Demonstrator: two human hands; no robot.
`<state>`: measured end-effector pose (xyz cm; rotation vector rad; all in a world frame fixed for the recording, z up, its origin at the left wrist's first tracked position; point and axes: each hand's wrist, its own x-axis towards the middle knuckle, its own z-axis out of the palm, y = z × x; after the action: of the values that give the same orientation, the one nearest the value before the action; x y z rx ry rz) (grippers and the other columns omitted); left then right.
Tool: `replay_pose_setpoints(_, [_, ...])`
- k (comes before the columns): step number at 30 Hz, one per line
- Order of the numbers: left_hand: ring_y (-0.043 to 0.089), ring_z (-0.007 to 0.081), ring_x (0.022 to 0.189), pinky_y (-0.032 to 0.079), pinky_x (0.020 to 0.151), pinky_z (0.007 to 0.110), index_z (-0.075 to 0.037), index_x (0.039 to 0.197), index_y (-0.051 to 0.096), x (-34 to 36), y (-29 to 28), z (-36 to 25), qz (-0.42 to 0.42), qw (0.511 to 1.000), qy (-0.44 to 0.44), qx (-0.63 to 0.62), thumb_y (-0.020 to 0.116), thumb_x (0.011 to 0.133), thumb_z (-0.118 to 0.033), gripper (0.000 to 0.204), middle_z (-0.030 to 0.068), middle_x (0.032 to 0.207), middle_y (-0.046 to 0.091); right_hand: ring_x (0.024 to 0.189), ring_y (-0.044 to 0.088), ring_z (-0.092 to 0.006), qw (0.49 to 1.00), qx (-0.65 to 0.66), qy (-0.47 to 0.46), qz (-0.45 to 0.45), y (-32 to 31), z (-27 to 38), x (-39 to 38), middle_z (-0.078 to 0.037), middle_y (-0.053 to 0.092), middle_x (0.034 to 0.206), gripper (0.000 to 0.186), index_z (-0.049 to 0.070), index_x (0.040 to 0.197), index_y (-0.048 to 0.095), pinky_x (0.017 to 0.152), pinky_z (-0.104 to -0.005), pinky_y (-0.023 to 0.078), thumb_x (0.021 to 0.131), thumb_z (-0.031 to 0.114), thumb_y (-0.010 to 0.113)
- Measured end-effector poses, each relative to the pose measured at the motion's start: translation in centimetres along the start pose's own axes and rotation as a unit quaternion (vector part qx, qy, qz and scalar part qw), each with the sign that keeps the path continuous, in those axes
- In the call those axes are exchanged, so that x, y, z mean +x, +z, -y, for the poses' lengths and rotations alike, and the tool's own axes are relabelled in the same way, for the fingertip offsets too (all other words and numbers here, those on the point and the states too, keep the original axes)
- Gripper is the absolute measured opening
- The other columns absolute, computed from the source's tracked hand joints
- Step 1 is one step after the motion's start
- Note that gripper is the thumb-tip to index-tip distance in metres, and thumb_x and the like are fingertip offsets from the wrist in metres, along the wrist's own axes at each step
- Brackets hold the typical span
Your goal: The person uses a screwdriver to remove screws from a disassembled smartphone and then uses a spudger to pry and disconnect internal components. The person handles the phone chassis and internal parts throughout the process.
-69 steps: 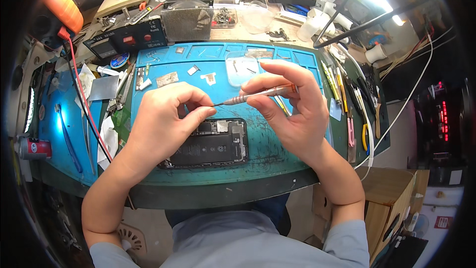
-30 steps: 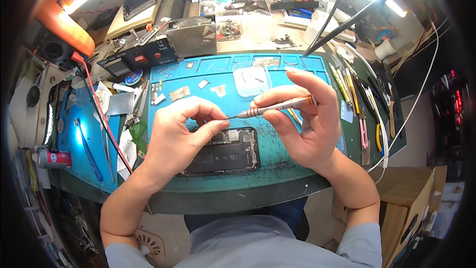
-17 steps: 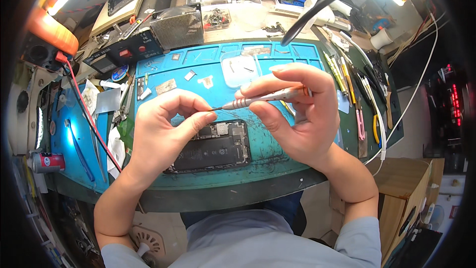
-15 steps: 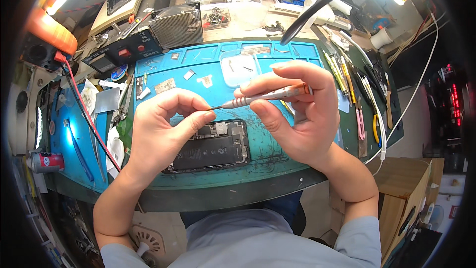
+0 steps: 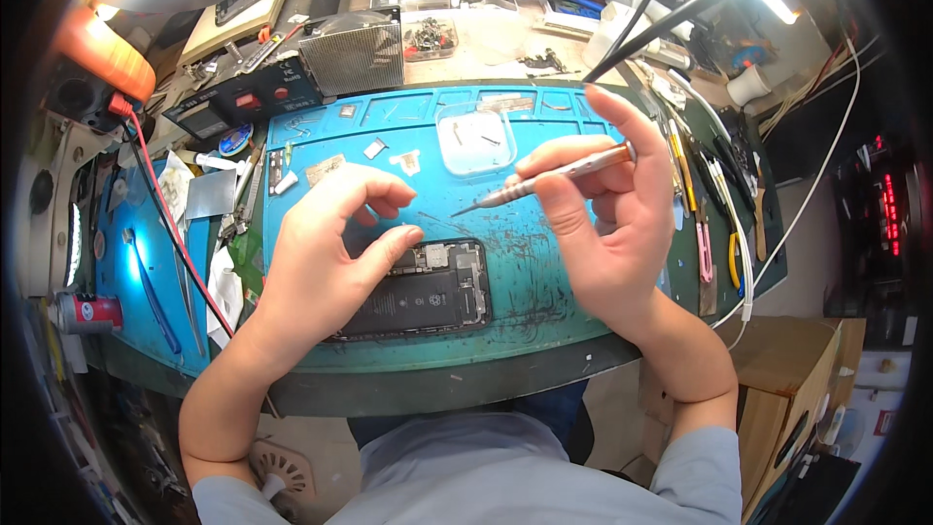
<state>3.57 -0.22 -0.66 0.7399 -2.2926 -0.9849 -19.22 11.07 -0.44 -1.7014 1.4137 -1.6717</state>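
Observation:
A slim silver precision screwdriver (image 5: 520,189) lies across the fingers of my right hand (image 5: 617,233). Its thin tip points left and down, clear of the mat, and my index finger is raised off the handle. My left hand (image 5: 335,258) hovers over the left part of an opened smartphone (image 5: 428,297), thumb and curled fingers apart with nothing visible between them. The phone lies on the blue work mat (image 5: 530,321), showing its black battery and inner parts; my left hand hides its upper left corner.
Behind the phone stands a small clear plastic tray (image 5: 476,141) with little parts. Loose small metal pieces (image 5: 406,162) lie left of it. Hand tools (image 5: 705,243) and white cables line the right edge; a black powered box (image 5: 243,97) sits at back left. A dark lamp arm (image 5: 671,24) reaches in above.
My left thumb and fingers have parted and come away from the screwdriver's tip. The screwdriver has moved slightly right in my right hand, its tip now free. A blurred pale round shape has appeared at top left.

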Motion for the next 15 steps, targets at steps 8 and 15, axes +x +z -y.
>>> replay_pose_setpoints(8, [0.067,0.0279,0.097,0.051,0.092,0.040,-0.003,0.097,0.075,-1.1,0.2,-1.1,0.053,0.988,0.103,0.099,0.080,0.085,-0.006,0.013,0.0088,0.105,0.070,0.096,0.072,-0.0195,0.958,0.168,0.220,-0.080,-1.3,-0.2,0.5,-0.017,0.071,0.109,0.057,-0.007,0.153,0.029,0.090,-0.0355,0.061,0.106,0.005,0.061])
replay_pose_setpoints(15, [0.053,0.0327,0.126,0.041,0.104,0.051,-0.014,0.131,0.068,-3.6,0.7,-2.3,0.132,0.966,0.138,0.173,0.087,0.070,-0.029,0.066,0.0114,0.138,0.055,0.094,0.069,-0.0183,0.998,0.010,0.011,-0.058,-2.5,-0.3,-1.1,-0.017,0.069,0.109,0.066,-0.001,0.158,0.019,0.092,-0.0369,0.059,0.106,0.007,0.060])
